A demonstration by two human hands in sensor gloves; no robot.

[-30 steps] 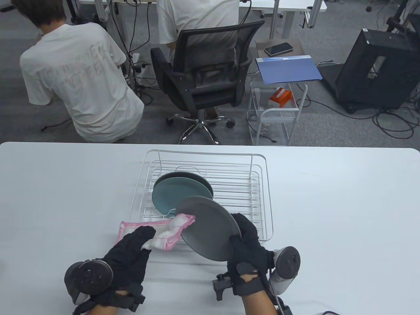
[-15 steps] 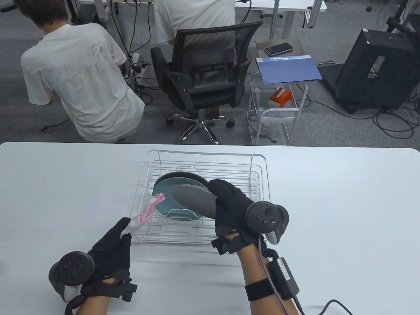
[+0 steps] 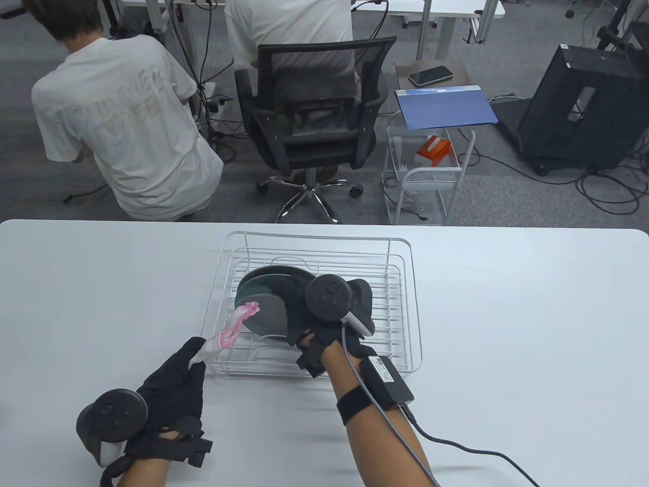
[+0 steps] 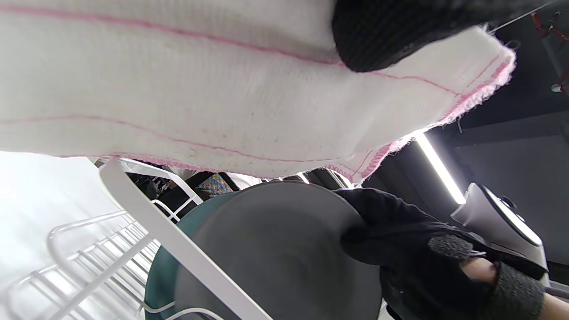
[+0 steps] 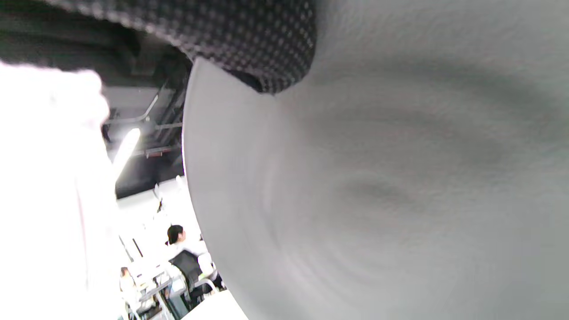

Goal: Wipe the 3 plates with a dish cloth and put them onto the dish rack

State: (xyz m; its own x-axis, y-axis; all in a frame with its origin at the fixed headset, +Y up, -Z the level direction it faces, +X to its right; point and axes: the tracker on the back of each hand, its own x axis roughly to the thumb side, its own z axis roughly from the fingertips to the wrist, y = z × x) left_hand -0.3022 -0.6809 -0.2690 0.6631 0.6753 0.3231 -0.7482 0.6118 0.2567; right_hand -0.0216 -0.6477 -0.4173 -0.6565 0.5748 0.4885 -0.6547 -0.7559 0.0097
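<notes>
Grey round ceramic plate [image 3: 268,314], gripped by the right hand [image 3: 324,314], should settle upright, seemingly slotted, inside the white wire dish rack [image 3: 400,324], while the left hand [image 3: 175,390] pinches the pink-edged white dish cloth [image 3: 228,332] beside it.

Faint pale lettering marks the back of the seated person's white T-shirt [image 3: 127,114]. It cannot be read. No other text is legible.

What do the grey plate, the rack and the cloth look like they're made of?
Grey plate: likely matte glazed ceramic or stoneware, with a dull, faintly speckled surface and no gloss. Rack: thin metal wire, seemingly coated smooth white. Cloth: woven cotton-like fabric, white with pink stitched, fraying edges.
</notes>
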